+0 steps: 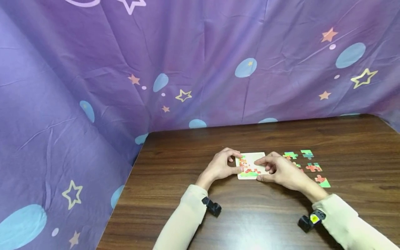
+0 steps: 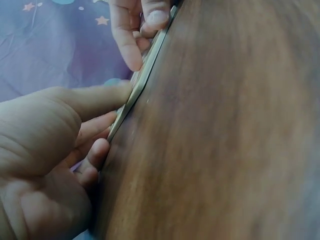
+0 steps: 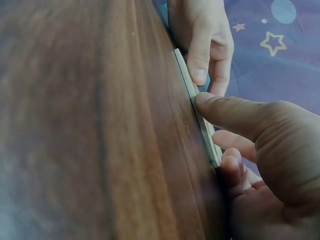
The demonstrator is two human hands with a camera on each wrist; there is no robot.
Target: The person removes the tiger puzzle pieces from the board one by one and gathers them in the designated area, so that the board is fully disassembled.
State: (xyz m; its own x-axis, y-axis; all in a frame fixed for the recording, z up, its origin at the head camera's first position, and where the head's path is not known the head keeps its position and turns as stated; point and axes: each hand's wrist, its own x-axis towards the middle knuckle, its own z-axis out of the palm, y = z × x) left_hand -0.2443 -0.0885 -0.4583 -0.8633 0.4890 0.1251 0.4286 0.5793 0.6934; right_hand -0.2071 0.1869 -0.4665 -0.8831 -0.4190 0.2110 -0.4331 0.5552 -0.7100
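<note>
A small pale puzzle board (image 1: 250, 156) lies on the table, with joined red, orange and green pieces (image 1: 249, 173) along its left and near sides. My left hand (image 1: 221, 164) grips the board's left side; its thumb reaches over the surface and its fingers lie about the far left corner. At the right side my right hand (image 1: 285, 172) holds the board, thumb at the near edge, index finger stretched over the pale surface and the other fingers curled. Seen edge-on in the right wrist view, the thin board (image 3: 192, 95) lies between both hands. Fingers hide some of the pieces.
Several loose jigsaw pieces lie right of the board, among them a green one (image 1: 307, 154), a red one (image 1: 314, 167) and a red-green one (image 1: 322, 181). My right hand partly covers others. The brown wooden table (image 1: 175, 156) meets a purple patterned curtain (image 1: 212, 97) behind and at left.
</note>
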